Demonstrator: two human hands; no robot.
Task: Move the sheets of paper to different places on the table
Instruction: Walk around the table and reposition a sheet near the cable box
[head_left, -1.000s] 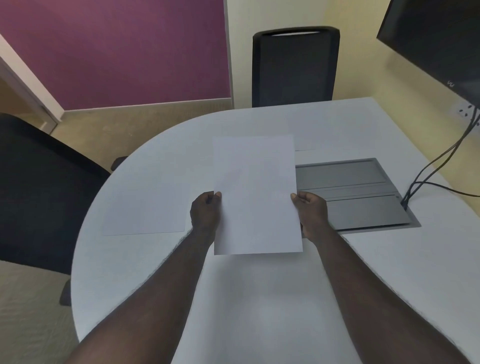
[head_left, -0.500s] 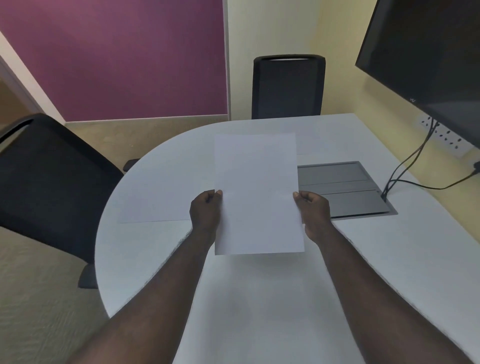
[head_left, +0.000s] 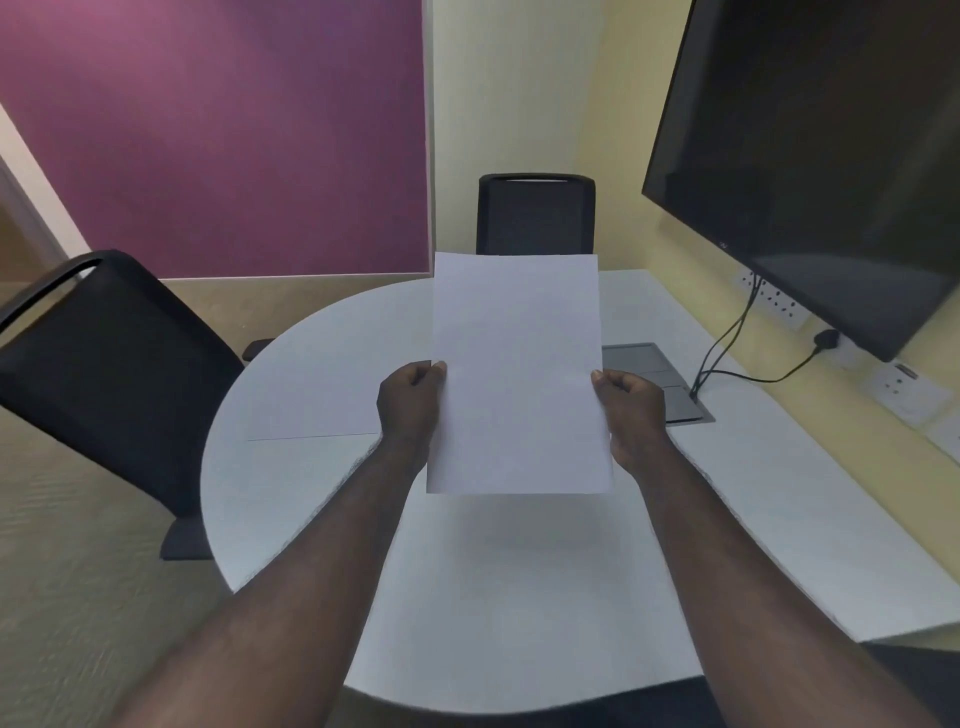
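- White table (head_left: 519, 597), rounded along its left edge, straight along the right edge against the yellow wall.
- Dark screen (head_left: 810, 156) up on that wall, hanging above the table's far right corner.
- Black chair (head_left: 104, 374) off the table's left edge, turned slightly away.
- Second black chair (head_left: 535, 215) tucked in at the far edge, partly hidden behind the raised sheet.
- Held sheet of paper (head_left: 517, 374), blank and white, upright in portrait, lifted clear over the middle of the table and tilted toward the camera.
- Second sheet (head_left: 311, 410) flat on the table toward the left edge, white on white, near edge just showing as a thin line.
- Grey cable hatch (head_left: 657, 379) set into the tabletop toward the right edge, mostly covered by the held sheet and the right hand.
- Black cables (head_left: 727, 348) rising from the hatch's far right corner to the wall sockets.
- Left hand (head_left: 410, 402) pinching the held sheet's left edge, thumb on the front, fingers curled behind.
- Right hand (head_left: 631, 408) pinching the right edge at the same height, same thumb-on-front hold.
- Hands apart, one sheet-width between them, both clamped on the paper.
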